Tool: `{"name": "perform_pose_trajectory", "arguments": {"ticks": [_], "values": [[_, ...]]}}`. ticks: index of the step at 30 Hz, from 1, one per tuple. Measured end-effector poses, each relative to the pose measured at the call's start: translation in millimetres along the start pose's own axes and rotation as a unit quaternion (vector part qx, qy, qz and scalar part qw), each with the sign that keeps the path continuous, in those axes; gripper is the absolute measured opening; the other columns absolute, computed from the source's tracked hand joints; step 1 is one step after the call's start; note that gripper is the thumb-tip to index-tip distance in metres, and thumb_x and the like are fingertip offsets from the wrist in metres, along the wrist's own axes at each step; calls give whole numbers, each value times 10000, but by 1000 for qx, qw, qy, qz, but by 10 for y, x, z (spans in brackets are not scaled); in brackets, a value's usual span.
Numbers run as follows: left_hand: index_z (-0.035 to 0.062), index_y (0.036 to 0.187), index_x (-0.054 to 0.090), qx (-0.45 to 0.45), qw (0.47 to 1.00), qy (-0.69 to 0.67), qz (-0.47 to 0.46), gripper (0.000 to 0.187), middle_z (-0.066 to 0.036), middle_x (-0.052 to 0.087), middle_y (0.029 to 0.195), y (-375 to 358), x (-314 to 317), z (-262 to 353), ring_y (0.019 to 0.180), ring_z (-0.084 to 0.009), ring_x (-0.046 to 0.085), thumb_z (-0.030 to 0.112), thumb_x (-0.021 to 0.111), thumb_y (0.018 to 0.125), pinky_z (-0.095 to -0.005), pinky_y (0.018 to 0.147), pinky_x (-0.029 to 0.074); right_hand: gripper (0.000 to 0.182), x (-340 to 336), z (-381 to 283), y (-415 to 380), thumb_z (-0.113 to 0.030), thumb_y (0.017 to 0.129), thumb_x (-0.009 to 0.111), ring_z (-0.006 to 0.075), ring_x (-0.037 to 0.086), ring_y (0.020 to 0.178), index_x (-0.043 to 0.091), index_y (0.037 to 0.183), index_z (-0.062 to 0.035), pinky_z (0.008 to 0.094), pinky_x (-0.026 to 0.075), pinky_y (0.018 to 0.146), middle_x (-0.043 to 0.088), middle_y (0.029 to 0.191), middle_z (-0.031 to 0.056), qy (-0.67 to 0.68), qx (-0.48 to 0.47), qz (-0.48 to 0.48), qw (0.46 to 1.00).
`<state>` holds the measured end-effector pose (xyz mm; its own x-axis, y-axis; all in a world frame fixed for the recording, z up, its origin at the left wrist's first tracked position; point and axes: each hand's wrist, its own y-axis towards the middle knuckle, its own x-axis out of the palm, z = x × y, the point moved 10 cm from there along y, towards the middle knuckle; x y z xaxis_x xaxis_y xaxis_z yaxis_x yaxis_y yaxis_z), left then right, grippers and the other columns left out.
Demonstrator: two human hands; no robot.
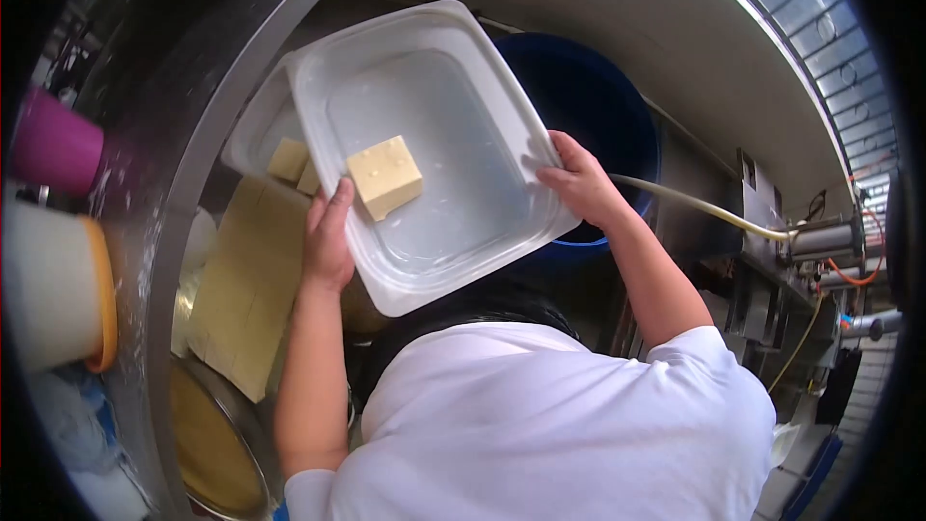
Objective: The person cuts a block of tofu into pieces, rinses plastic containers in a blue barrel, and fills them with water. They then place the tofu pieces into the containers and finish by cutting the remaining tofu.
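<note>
One pale block (386, 176) in a white tub (468, 121)

Against the tub's left side, the block looks soft, fragile and slippery, best cupped from beneath. The tub seems light and stiff, suited to holding by opposite rims. Fingers of the left hand (329, 249) and right hand (590, 188) clamp those rims. Right of the tub: blue barrel (632, 121). Left, lower: pale slabs (249, 280).

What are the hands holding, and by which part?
A white tub with a pale block inside. The left hand and the right hand hold it by opposite sides, at the rim.
</note>
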<state>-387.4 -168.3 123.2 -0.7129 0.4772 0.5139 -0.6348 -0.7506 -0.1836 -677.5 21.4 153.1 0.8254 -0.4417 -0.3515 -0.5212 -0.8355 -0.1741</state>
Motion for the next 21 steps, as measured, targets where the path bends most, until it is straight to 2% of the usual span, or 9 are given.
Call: {"name": "perform_pose_trajectory", "arguments": {"ticks": [3,6,9,11,13,16,18,21], "values": [[-7,1458,450,-25,999,20,-35,519,-110,576,1383,111,238,-133,1265,-210,542,295,584,1058,-368,1100,408,458,-166,216,-150,-19,905,616,168,630,1072,557,1358,1,318,494,972,668,1167,86,91,11,57,994],[-10,1443,438,-38,997,33,-63,514,-121,588,1352,141,304,-262,1261,-206,543,278,603,1050,-363,1091,416,455,-269,237,-375,-8,897,605,153,627,1066,565,1350,6,307,494,966,667,1160,73,85,2,84,993],[4,1432,437,-55,991,74,-93,488,-147,538,1404,19,383,-290,1275,-209,535,235,617,1041,-364,1073,438,458,-268,393,-696,-14,888,602,140,616,1073,570,1344,8,293,483,976,665,1166,67,132,-12,129,983],[3,1486,380,-37,984,113,-131,542,-149,530,1430,-172,553,-228,1292,-232,538,239,598,1050,-382,1093,434,459,-304,449,-1014,-18,886,602,135,610,1081,569,1343,12,291,478,983,663,1174,64,140,-29,168,975],[5,1511,361,-42,974,144,-173,558,-148,530,1442,-321,577,-269,1305,-247,544,250,580,1060,-390,1101,439,492,-206,494,-1403,-33,937,616,125,603,1125,498,1413,9,296,475,1016,622,1256,47,168,-42,166,971],[5,1513,358,-50,961,169,-213,579,-147,529,1445,-573,605,-350,1292,-242,552,280,589,1059,-394,1098,445,492,-83,540,-2032,-36,944,614,127,601,1137,495,1420,4,300,471,1025,620,1266,49,199,-15,208,957],[-25,1468,405,-87,957,103,-256,569,-148,553,1414,-753,653,-471,1280,-224,545,301,614,1051,-380,1103,424,486,-21,595,-2394,-39,940,617,122,599,1140,509,1412,0,300,474,1019,623,1267,49,195,0,236,952],[-5,1409,504,-151,947,67,-276,484,-92,623,1310,-1002,419,-750,1219,-187,575,326,587,1066,-367,1085,437,471,27,774,-2874,-64,907,641,134,615,1073,565,1368,0,306,503,951,653,1214,47,210,40,311,926]]}}
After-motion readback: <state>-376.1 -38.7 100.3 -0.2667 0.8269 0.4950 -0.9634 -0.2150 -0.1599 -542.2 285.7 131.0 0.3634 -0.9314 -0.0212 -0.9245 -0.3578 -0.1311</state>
